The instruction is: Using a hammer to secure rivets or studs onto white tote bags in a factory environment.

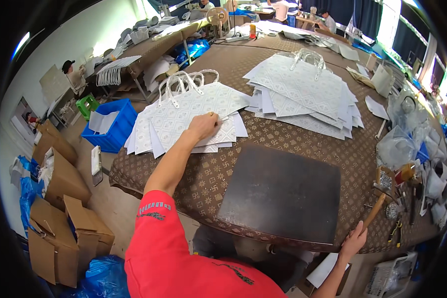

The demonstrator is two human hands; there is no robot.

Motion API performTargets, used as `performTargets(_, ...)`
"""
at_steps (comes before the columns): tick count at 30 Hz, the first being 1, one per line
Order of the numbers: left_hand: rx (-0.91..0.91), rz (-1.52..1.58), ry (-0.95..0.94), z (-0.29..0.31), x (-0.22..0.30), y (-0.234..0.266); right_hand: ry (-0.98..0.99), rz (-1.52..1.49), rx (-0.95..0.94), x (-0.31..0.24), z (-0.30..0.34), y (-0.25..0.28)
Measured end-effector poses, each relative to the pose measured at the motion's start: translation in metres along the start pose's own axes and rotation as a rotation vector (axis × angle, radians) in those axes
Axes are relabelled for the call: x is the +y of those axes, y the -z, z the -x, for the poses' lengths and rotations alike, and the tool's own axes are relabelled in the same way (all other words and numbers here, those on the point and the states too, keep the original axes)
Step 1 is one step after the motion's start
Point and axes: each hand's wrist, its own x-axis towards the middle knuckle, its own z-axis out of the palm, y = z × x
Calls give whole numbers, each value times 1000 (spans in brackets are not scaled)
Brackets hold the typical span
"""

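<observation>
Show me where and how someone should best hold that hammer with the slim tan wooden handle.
Probably by the near end of its slim tan wooden handle, coming from the near side: the handle slants toward the person, with the grey metal head at the far end. The right-hand grip is there.

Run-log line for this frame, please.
Left hand: on left stack of white patterned panels; right hand: holding wooden-handled hammer; dark board: flat on brown table cover
</observation>
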Motion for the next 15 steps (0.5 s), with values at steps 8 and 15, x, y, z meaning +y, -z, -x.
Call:
performTargets(8, 136, 24, 75, -53, 32, -23, 149, 169, 1, 17, -7, 2)
performTargets(15, 22, -35, 81, -84, 26, -22, 144, 112, -5, 18, -9, 1)
